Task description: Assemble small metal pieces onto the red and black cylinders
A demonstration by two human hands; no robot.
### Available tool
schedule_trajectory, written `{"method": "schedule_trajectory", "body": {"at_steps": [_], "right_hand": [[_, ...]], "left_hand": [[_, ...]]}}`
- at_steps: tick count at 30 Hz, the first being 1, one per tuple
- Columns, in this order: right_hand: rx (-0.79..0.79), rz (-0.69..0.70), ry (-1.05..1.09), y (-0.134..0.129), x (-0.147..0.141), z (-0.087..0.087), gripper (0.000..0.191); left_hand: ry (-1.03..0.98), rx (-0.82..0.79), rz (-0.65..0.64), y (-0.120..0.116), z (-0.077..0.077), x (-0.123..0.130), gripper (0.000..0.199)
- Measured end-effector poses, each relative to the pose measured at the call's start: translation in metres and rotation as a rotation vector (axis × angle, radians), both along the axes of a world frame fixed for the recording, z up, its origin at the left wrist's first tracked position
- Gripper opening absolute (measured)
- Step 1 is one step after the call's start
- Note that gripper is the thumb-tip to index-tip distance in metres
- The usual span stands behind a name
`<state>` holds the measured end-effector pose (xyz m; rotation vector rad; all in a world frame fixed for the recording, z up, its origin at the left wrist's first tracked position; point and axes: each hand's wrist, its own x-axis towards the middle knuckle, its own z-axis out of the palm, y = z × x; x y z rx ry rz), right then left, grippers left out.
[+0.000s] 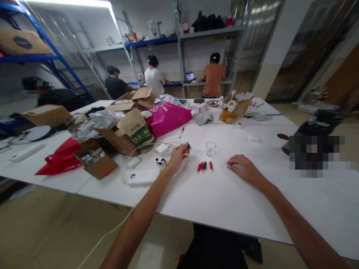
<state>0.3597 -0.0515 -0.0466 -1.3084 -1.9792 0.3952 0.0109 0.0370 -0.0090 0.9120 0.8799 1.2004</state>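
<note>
A white bench (252, 201) spans the frame, with a magenta bag (168, 117) at upper centre. Near the middle, the left hand (178, 157) pinches a small dark piece (189, 147) between closed fingertips. Right of centre, the right hand (246, 170) is loosely curled, palm down; something thin and dark shows at its fingertips, whether gripped one cannot tell. Between the hands stands a clear glass (210, 148), and just below it lie three red pieces (211, 165) and one black piece (205, 165).
</note>
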Motion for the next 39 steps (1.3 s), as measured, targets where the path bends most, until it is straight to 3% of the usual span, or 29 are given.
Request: {"method": "schedule_trajectory", "body": {"at_steps": [18,22,29,34,39], "right_hand": [[0.009,-0.046,0.010,0.001,-0.001,0.002,0.030],[0.133,-0.103,0.112,0.000,-0.001,0.006,0.025],[0.356,-0.353,0.321,0.000,0.005,0.015,0.024],[0.262,-0.328,0.551,0.000,-0.010,0.019,0.025],[0.037,-0.169,0.680,-0.004,-0.044,0.037,0.030]], "left_hand": [[0.047,0.025,-0.033,-0.003,0.002,0.000,0.047],[-0.002,0.075,-0.062,-0.003,0.004,0.001,0.048],[0.004,0.182,-0.153,-0.011,0.013,0.004,0.044],[0.127,0.358,-0.166,-0.019,0.008,0.016,0.040],[0.351,0.565,-0.238,-0.028,0.013,0.043,0.038]]}}
